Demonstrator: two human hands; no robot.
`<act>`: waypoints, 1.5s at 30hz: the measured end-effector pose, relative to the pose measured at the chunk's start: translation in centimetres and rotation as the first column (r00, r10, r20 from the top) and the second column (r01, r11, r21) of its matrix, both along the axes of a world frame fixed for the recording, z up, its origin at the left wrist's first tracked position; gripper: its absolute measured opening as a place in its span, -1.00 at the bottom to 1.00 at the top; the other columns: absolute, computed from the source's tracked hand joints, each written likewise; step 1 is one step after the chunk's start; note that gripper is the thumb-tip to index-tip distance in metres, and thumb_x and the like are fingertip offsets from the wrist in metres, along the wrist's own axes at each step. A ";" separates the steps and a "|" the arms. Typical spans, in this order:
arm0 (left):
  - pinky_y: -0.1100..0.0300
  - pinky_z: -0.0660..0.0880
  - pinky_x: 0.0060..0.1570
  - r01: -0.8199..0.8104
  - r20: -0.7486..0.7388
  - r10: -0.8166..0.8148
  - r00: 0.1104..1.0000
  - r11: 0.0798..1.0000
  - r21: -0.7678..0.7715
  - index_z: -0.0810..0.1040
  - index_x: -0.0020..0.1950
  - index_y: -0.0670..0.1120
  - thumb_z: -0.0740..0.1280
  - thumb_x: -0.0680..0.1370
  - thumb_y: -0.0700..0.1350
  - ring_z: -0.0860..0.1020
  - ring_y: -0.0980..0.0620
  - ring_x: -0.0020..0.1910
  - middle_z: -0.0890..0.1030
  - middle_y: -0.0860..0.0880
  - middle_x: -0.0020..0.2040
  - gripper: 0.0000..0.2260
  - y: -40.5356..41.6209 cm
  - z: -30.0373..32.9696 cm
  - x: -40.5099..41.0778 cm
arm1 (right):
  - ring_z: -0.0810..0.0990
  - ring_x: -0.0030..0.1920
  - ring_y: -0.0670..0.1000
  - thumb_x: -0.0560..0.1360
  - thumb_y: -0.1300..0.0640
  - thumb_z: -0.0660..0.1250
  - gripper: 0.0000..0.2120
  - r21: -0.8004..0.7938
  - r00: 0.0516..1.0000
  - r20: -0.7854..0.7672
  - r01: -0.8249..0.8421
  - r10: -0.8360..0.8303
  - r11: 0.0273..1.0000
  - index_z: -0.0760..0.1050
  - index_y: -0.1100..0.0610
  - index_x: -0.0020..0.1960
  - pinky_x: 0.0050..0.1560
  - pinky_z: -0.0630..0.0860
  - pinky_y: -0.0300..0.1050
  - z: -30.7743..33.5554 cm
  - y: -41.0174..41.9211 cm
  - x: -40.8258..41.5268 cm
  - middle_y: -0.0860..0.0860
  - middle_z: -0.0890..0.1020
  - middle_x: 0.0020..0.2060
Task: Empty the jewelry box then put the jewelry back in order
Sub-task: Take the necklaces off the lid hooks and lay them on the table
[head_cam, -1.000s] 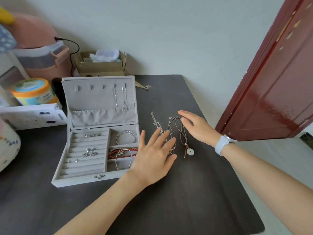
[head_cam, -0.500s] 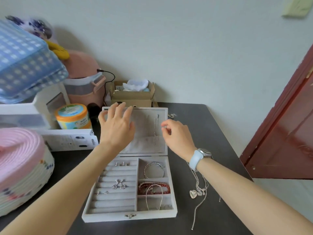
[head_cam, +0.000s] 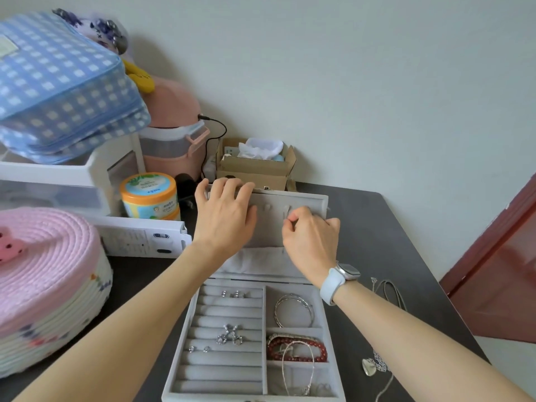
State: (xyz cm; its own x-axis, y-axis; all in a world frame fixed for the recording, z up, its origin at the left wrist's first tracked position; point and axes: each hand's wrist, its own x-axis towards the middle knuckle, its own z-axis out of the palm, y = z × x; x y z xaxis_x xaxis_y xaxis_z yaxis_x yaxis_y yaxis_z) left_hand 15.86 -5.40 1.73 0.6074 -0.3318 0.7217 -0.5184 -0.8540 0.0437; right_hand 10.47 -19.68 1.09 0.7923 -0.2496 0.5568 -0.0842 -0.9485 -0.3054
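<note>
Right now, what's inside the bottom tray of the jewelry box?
The jewelry box tray holds small rings, silver earrings, a silver bangle and a red bead bracelet. The front edge is cut off by the frame.

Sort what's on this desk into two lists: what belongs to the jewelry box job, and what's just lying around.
Belongs to the job:
- jewelry box, lid up
- rings
- silver bangle
- red bead bracelet
- necklaces on the table
- left hand on the lid
- right hand at the lid hooks

Lying about:
- orange-lidded jar
- cardboard box
- pink woven basket
- blue checked bag
</note>
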 end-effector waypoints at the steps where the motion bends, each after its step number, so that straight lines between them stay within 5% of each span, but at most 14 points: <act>1: -0.24 0.36 0.13 0.011 0.010 -0.011 1.000 1.000 -0.012 0.56 0.06 -0.14 0.12 0.42 -0.04 0.54 -0.19 -0.02 0.59 -0.12 -0.05 -0.65 0.1 -0.2 0.0 | 0.58 -0.12 0.09 0.51 0.10 0.13 -0.84 0.003 1.000 -0.002 0.012 -0.012 1.000 0.47 0.12 -0.06 -0.06 0.10 -0.08 0.0 0.1 -0.1 0.06 0.66 -0.24; 8: -0.23 0.25 0.25 0.064 0.038 -0.061 0.997 0.994 -0.088 0.50 0.12 -0.13 0.15 0.43 -0.07 0.37 -0.08 0.09 0.56 -0.12 0.02 -0.68 0.2 -1.1 0.0 | 0.58 -0.27 0.16 0.49 0.17 0.16 -0.85 -0.003 0.997 0.073 -0.008 0.008 1.000 0.48 0.18 -0.17 -0.19 -0.03 -0.14 0.1 0.5 -0.3 0.11 0.64 -0.37; 13: -0.26 0.20 0.29 0.072 0.036 -0.069 0.997 0.994 -0.084 0.47 0.16 -0.14 0.17 0.43 -0.09 0.35 -0.09 0.13 0.54 -0.14 0.05 -0.67 0.4 -1.3 -0.4 | 0.49 -0.36 0.17 0.46 0.09 0.07 -0.76 0.112 0.986 0.149 -0.088 0.071 0.990 0.45 0.19 -0.18 -0.03 0.35 -0.02 2.0 -0.1 -0.7 -0.03 0.50 -0.49; 15: -0.27 0.20 0.29 0.067 0.026 -0.066 0.998 0.995 -0.077 0.46 0.16 -0.14 0.18 0.42 -0.11 0.35 -0.09 0.14 0.54 -0.14 0.05 -0.67 0.4 -1.1 -0.6 | 0.42 -0.38 0.09 0.49 0.18 0.16 -0.93 0.158 0.982 0.108 -0.172 0.156 0.972 0.39 0.14 -0.15 -0.16 0.41 -0.02 3.5 -0.4 -0.9 -0.11 0.39 -0.50; 19: -0.30 0.21 0.27 0.063 0.010 -0.063 0.998 0.996 -0.062 0.47 0.17 -0.15 0.31 0.36 -0.19 0.37 -0.11 0.15 0.55 -0.14 0.05 -0.62 0.6 -0.8 -0.9 | 0.44 -0.36 0.09 0.52 0.18 0.15 -0.93 0.155 0.953 0.030 -0.302 0.302 0.940 0.29 0.07 -0.12 -0.24 0.42 -0.01 7.0 -0.5 -1.5 -0.09 0.43 -0.44; 22: -0.36 0.24 0.21 0.039 -0.032 -0.040 0.999 0.999 -0.029 0.52 0.16 -0.17 0.44 0.27 -0.26 0.50 -0.18 0.14 0.58 -0.14 0.04 -0.55 0.7 -0.4 -1.4 | 0.52 -0.24 0.17 0.54 0.18 0.14 -0.95 0.256 0.928 0.062 -0.372 0.369 0.892 0.30 0.10 -0.10 -0.16 0.45 0.04 9.1 -0.5 -2.4 0.14 0.58 -0.26; 25: -0.41 0.17 0.22 0.012 -0.155 -0.013 0.988 1.000 -0.010 0.51 0.22 -0.16 0.43 0.32 -0.25 0.46 -0.17 0.25 0.57 -0.12 0.13 -0.54 0.7 0.7 -2.3 | 0.55 -0.30 -0.05 0.54 0.21 0.14 -0.90 0.427 0.904 0.141 -0.424 0.404 0.799 0.31 0.10 -0.15 -0.25 0.46 -0.23 10.8 -0.6 -3.5 0.09 0.58 -0.27; 28: -0.26 -0.08 0.38 0.010 -0.347 -0.038 0.937 0.997 -0.080 0.39 0.34 -0.08 0.23 0.53 -0.15 0.20 -0.05 0.44 0.40 -0.03 0.35 -0.64 0.4 2.2 -3.4 | 0.49 -0.43 -0.22 0.55 0.25 0.14 -0.82 0.559 0.881 0.218 -0.465 0.420 0.686 0.30 0.08 -0.22 -0.36 0.44 -0.38 12.2 -0.7 -5.0 0.00 0.53 -0.38; 30: -0.08 0.06 0.40 0.097 -0.378 -0.199 0.904 0.957 -0.273 0.45 0.29 -0.09 0.20 0.56 -0.14 0.31 -0.02 0.37 0.45 -0.02 0.30 -0.70 0.2 3.0 -5.1 | 0.48 -0.46 -0.20 0.55 0.27 0.14 -0.82 0.612 0.868 0.259 -0.486 0.424 0.623 0.32 0.11 -0.22 -0.38 0.44 -0.38 12.9 -0.8 -6.3 0.02 0.51 -0.41; 32: 0.24 0.28 0.25 0.178 -0.427 -0.459 0.779 0.816 -0.550 0.50 0.23 -0.09 0.23 0.56 -0.15 0.46 0.04 0.24 0.54 0.01 0.18 -0.75 0.1 3.8 -7.9 | 0.48 -0.46 -0.18 0.54 0.28 0.15 -0.83 0.658 0.863 0.283 -0.493 0.419 0.570 0.35 0.13 -0.22 -0.38 0.45 -0.37 13.2 -1.0 -8.0 0.02 0.51 -0.42; 35: 0.48 0.40 0.02 0.147 -0.444 -0.792 0.419 0.542 -0.828 0.49 0.19 -0.04 0.24 0.57 -0.19 0.53 0.20 0.12 0.59 0.05 0.11 -0.79 -0.5 3.6 -13.1 | 0.48 -0.40 -0.08 0.53 0.28 0.18 -0.83 0.731 0.866 0.285 -0.474 0.412 0.491 0.38 0.13 -0.22 -0.31 0.44 -0.26 12.5 -1.5 -10.7 -0.01 0.51 -0.42; 38: 0.48 0.41 0.08 0.096 -0.474 -0.855 0.209 0.501 -0.860 0.46 0.23 0.01 0.25 0.56 -0.17 0.49 0.28 0.16 0.56 0.13 0.16 -0.75 -2.3 1.8 -17.4 | 0.46 -0.38 -0.03 0.52 0.30 0.21 -0.84 0.795 0.866 0.275 -0.449 0.418 0.408 0.40 0.13 -0.21 -0.28 0.42 -0.23 11.1 -2.1 -13.5 0.02 0.50 -0.42; 41: 0.29 0.32 0.28 0.103 -0.526 -0.828 0.195 0.551 -0.828 0.42 0.25 0.09 0.35 0.45 -0.04 0.43 0.26 0.21 0.51 0.16 0.18 -0.63 -4.6 0.0 -20.1 | 0.46 -0.42 -0.03 0.51 0.33 0.20 -0.85 0.856 0.867 0.279 -0.419 0.413 0.302 0.41 0.14 -0.19 -0.32 0.44 -0.26 9.8 -2.9 -16.2 0.01 0.50 -0.43; 45: 0.39 0.41 0.12 0.077 -0.526 -0.842 0.122 0.536 -0.840 0.40 0.23 0.09 0.32 0.52 -0.15 0.49 0.25 0.08 0.51 0.15 0.12 -0.69 -7.0 -0.6 -22.8 | 0.44 -0.48 -0.05 0.52 0.36 0.18 -0.84 0.893 0.864 0.282 -0.395 0.418 0.215 0.45 0.16 -0.16 -0.41 0.43 -0.29 9.0 -4.6 -19.2 0.01 0.52 -0.41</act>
